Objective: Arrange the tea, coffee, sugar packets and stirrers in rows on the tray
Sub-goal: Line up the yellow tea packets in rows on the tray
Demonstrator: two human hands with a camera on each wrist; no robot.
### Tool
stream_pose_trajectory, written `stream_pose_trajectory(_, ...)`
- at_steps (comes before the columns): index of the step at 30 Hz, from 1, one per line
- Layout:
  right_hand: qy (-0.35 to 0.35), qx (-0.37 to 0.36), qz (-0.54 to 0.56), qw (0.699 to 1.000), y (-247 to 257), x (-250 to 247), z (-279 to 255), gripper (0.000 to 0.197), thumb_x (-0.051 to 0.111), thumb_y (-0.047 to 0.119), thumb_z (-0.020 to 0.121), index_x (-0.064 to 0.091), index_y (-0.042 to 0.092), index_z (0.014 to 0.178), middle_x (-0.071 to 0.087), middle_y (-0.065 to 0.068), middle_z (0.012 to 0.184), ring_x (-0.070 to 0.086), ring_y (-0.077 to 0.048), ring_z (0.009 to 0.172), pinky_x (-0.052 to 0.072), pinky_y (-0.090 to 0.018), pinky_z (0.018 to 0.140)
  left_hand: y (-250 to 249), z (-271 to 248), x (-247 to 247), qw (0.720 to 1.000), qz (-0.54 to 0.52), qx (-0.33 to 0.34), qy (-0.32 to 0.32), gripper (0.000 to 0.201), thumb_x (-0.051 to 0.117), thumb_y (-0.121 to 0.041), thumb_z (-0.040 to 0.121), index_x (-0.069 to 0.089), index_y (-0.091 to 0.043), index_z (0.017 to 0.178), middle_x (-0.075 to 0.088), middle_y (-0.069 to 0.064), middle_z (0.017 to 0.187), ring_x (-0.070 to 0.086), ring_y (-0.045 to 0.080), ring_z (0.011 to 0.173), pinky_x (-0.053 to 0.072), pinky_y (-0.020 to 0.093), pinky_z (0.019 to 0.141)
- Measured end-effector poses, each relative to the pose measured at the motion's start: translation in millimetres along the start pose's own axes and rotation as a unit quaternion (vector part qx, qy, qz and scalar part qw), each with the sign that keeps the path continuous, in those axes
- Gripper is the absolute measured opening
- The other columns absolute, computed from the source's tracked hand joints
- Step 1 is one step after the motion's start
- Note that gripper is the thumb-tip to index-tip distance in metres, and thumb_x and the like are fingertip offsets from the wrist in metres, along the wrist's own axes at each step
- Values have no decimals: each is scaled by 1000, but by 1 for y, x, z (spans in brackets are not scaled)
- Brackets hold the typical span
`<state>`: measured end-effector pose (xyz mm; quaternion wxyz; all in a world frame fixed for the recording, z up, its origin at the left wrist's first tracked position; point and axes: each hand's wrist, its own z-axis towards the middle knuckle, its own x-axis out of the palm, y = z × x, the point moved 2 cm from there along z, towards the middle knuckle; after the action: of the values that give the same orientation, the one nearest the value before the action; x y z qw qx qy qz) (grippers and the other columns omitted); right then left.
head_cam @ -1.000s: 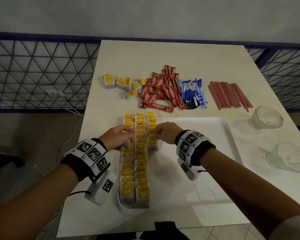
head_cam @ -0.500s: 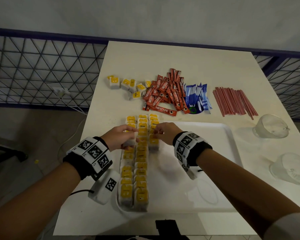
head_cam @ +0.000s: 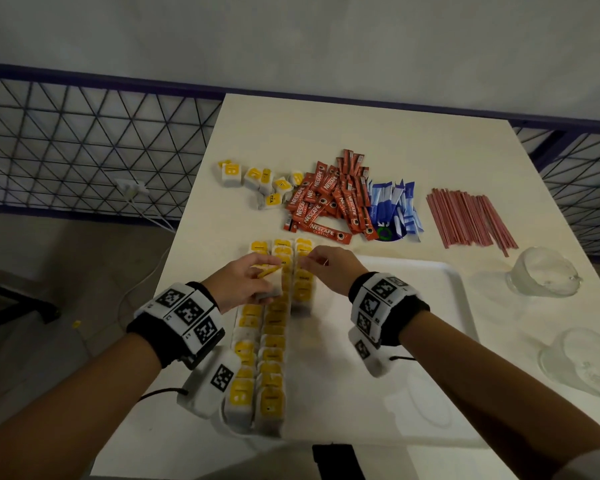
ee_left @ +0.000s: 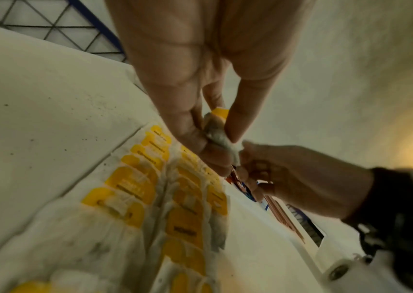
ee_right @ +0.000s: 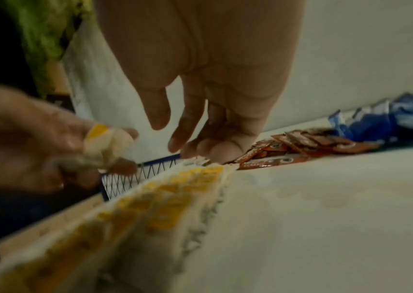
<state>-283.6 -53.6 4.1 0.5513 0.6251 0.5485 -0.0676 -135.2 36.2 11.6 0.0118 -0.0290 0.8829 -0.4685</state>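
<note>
Three rows of yellow-tagged tea bags (head_cam: 274, 341) lie on the left part of the white tray (head_cam: 413, 323). My left hand (head_cam: 274, 271) pinches one tea bag (head_cam: 269, 284) just above the rows; the left wrist view shows that tea bag (ee_left: 219, 134) between thumb and fingers. My right hand (head_cam: 303, 261) hovers beside it with loosely bent fingers and holds nothing, its fingertips (ee_right: 210, 154) at the far end of the right row. Beyond the tray lie loose tea bags (head_cam: 257, 183), red coffee sticks (head_cam: 329, 199), blue sugar packets (head_cam: 394, 206) and red stirrers (head_cam: 468, 216).
Two glass cups (head_cam: 542, 277) (head_cam: 582, 362) lie to the right of the tray on the white table (head_cam: 361, 133). A wire-mesh railing (head_cam: 84, 150) runs behind and left of the table. The tray's right half is bare.
My left hand has lifted a tea bag off the left row and now holds it above the rows. My right hand has shifted slightly toward the rows' far end.
</note>
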Motion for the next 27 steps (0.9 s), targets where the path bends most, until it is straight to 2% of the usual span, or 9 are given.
stream_pose_trajectory(3, 59, 7, 95, 994, 7, 0, -3, 50, 47, 44, 92, 65, -3, 92, 57, -10, 79, 48, -19, 72, 39, -29, 68, -3, 5, 5, 998, 56, 27, 11, 41, 53, 11, 85, 52, -22, 109, 52, -2, 100, 57, 11, 87, 55, 16, 60)
stream_pose_trajectory(6, 79, 7, 103, 991, 10, -2, -5, 35, 54, 40, 89, 62, 10, 73, 50, 2, 64, 45, -11, 59, 37, -20, 58, -7, 8, 13, 993, 104, 61, 20, 44, 53, 12, 85, 47, -25, 109, 52, -4, 98, 57, 12, 80, 53, 18, 62)
stream_pose_trajectory(9, 66, 3, 141, 988, 8, -4, -5, 24, 60, 27, 88, 67, 5, 94, 52, 6, 67, 44, -8, 59, 39, -19, 56, -10, 10, 17, 987, 134, 82, 18, 48, 58, 10, 83, 45, -27, 112, 51, -4, 106, 59, 15, 86, 52, 20, 68)
stream_pose_trajectory(11, 61, 6, 166, 984, 6, -7, -6, 17, 61, 24, 88, 65, 9, 93, 53, 6, 68, 46, -7, 60, 41, -18, 55, -11, 12, 18, 988, 119, 93, 11, 47, 63, 6, 81, 47, -30, 107, 51, -4, 109, 58, 17, 93, 53, 18, 67)
stream_pose_trajectory(14, 43, 2, 193, 980, 5, -13, -9, 18, 60, 22, 89, 66, 6, 94, 54, 6, 67, 47, -6, 60, 41, -17, 55, -12, 13, 20, 994, 67, 89, -1, 33, 67, -4, 81, 52, -29, 97, 59, -2, 101, 62, 14, 86, 54, 18, 63)
stream_pose_trajectory(17, 31, -5, 212, 977, 6, -19, -13, 14, 61, 22, 88, 62, 16, 76, 56, 7, 66, 47, -6, 61, 41, -17, 55, -13, 14, 15, 990, 96, 96, -47, 12, 66, -13, 83, 59, -20, 78, 64, 4, 80, 63, 16, 74, 51, 28, 73)
stream_pose_trajectory(19, 27, -15, 214, 976, 7, -21, -16, 17, 61, 24, 88, 59, 24, 72, 58, 7, 67, 48, -6, 62, 41, -16, 55, -13, 15, 12, 983, 128, 109, -69, 16, 69, -17, 81, 60, -18, 68, 62, 4, 71, 59, 19, 75, 47, 33, 78)
stream_pose_trajectory(23, 14, -33, 189, 981, 10, -22, -22, 17, 61, 25, 88, 56, 26, 72, 57, 9, 67, 48, -4, 61, 40, -11, 52, -15, 13, 9, 971, 181, 129, -83, 21, 71, -22, 79, 58, -20, 62, 55, 1, 68, 51, 15, 70, 39, 28, 74)
stream_pose_trajectory(27, -37, -30, 172, 984, 8, -19, -27, 22, 71, 24, 80, 49, 25, 77, 53, 8, 69, 49, -7, 63, 42, -21, 62, -12, 11, 12, 966, 208, 140, -56, 22, 70, -24, 80, 58, -21, 62, 55, 3, 70, 49, 16, 69, 39, 27, 72)
